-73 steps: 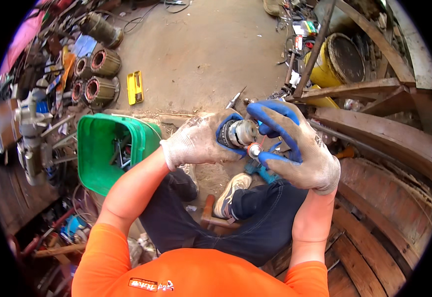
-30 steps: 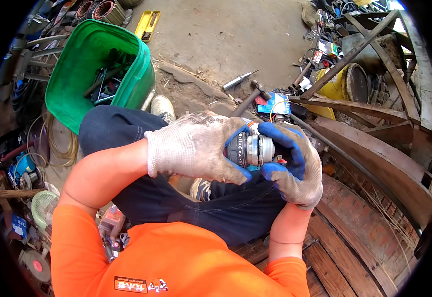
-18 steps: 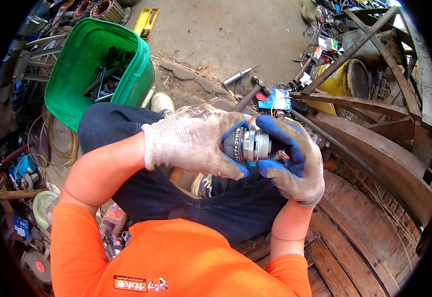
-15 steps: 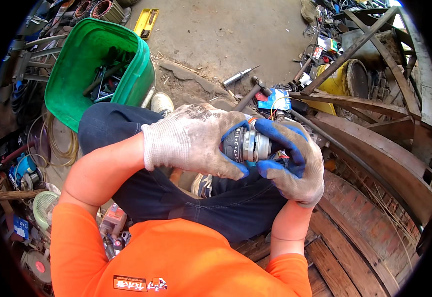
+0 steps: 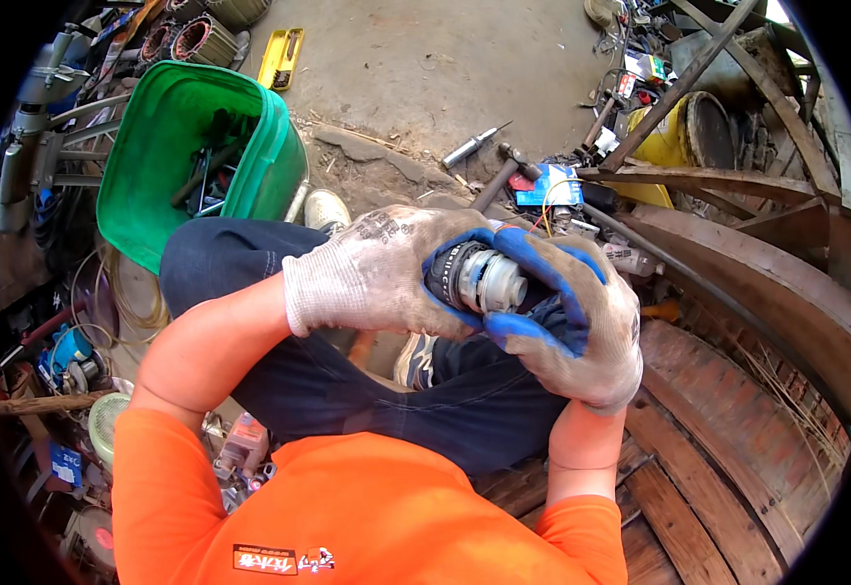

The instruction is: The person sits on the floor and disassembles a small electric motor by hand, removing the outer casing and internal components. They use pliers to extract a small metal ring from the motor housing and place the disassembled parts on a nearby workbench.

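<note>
A drill gearbox (image 5: 489, 280), with a black marked collar and a ridged silver metal end, is held above my lap. My left hand (image 5: 401, 268), in a dirty white glove with blue-coated fingers, is closed round the black collar. From the other side my right hand (image 5: 591, 317), gloved alike, curls its fingers and thumb about the silver end. The thumb tip rests along the lower edge of the metal, and the gearbox's far side is hidden by the fingers.
A green bucket (image 5: 284, 161) holding tools stands at the left. Beyond my knees lie a yellow case (image 5: 280, 60), a soldering iron (image 5: 474, 144), a hammer (image 5: 505, 174) and a blue packet (image 5: 550, 185). A wooden frame (image 5: 708, 185) and a yellow drum (image 5: 679, 132) are at right.
The gearbox has turned, so its silver end now faces more toward me and the collar's markings have shifted. My right hand has moved slightly closer round it.
</note>
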`<state>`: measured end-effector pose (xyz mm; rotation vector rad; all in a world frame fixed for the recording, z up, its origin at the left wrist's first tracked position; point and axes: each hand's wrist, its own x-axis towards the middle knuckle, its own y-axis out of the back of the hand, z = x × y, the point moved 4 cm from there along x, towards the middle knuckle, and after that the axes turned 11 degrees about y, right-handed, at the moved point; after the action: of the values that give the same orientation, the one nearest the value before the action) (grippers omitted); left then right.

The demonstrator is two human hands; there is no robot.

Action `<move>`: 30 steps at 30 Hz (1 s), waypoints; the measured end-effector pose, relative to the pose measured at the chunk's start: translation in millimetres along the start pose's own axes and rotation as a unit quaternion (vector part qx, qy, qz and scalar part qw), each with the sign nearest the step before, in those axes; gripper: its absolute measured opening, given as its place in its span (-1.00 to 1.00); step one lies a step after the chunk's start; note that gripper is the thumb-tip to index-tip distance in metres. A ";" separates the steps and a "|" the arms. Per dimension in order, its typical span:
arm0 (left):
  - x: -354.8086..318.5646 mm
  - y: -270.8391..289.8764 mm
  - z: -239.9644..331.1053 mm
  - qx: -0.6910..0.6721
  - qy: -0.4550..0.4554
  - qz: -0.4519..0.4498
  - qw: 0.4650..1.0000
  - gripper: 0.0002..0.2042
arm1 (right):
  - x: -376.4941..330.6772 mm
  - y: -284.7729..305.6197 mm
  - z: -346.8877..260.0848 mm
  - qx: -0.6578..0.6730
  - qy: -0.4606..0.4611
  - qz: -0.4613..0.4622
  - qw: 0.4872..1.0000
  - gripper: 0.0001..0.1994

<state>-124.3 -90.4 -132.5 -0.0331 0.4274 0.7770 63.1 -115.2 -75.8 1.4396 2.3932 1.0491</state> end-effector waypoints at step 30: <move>-5.8 8.3 10.2 0.174 -0.010 0.110 0.979 -0.39 | 1.5 -9.8 4.0 -0.010 -0.028 -0.020 0.999 -0.37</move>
<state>-130.0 -86.5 -119.8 0.3541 0.5481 0.9098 57.1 -114.9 -84.7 1.3910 2.3552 1.0064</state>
